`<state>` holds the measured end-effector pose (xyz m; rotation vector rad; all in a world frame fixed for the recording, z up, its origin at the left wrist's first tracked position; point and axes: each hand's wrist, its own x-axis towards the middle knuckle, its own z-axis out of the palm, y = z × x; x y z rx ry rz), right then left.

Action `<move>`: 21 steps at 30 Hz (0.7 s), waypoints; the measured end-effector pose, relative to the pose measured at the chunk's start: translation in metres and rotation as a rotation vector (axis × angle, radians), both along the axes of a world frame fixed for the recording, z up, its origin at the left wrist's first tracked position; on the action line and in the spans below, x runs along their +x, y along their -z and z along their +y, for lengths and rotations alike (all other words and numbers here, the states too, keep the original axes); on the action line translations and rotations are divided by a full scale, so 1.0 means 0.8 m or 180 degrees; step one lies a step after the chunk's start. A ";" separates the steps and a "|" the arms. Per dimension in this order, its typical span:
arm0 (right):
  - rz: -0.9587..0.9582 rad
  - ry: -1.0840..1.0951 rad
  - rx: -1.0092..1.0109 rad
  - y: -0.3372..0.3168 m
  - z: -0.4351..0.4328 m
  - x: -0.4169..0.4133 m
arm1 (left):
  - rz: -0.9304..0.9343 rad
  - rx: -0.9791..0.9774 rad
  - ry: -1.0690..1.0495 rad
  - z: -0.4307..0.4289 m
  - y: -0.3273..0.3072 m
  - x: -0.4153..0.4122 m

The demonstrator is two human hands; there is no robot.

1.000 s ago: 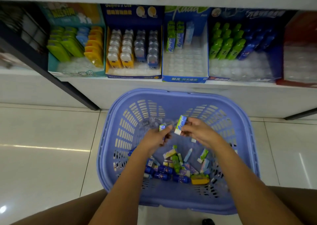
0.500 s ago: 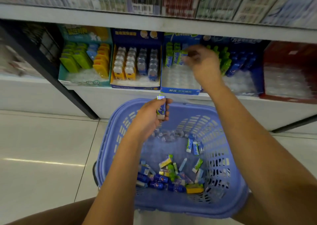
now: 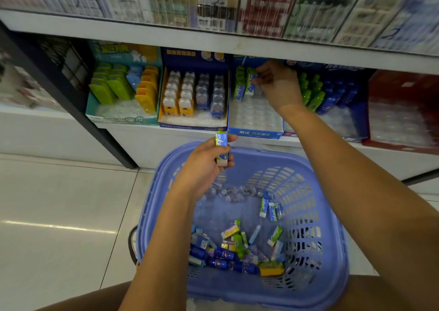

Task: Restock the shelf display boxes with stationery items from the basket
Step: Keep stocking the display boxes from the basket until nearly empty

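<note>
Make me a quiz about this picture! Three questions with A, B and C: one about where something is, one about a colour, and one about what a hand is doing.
1. Where is the right hand?
A. on the floor tiles
B. at the blue display box
C. resting on a knee

2. What colour is the basket?
A. red
B. yellow
C. purple-blue

3. What is the left hand doing?
A. holding an eraser
B. hanging empty
C. pressing flat on the floor

Answers:
1 B: its fingers reach to the back row of that box.
2 C: the rim and slotted walls are all purple-blue.
3 A: its fingers curl round the green and white eraser, above the basket.
</note>
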<state>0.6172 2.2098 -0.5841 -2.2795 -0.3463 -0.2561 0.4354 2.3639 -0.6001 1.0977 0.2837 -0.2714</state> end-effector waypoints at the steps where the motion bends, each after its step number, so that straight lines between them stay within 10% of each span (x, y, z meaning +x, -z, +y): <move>1: -0.0002 0.0024 -0.0005 0.000 0.000 0.002 | -0.0005 -0.0020 -0.0001 0.001 0.000 0.001; 21: 0.0176 -0.0007 -0.0831 -0.011 0.003 -0.029 | -0.0293 0.0568 -0.0739 -0.008 0.006 0.000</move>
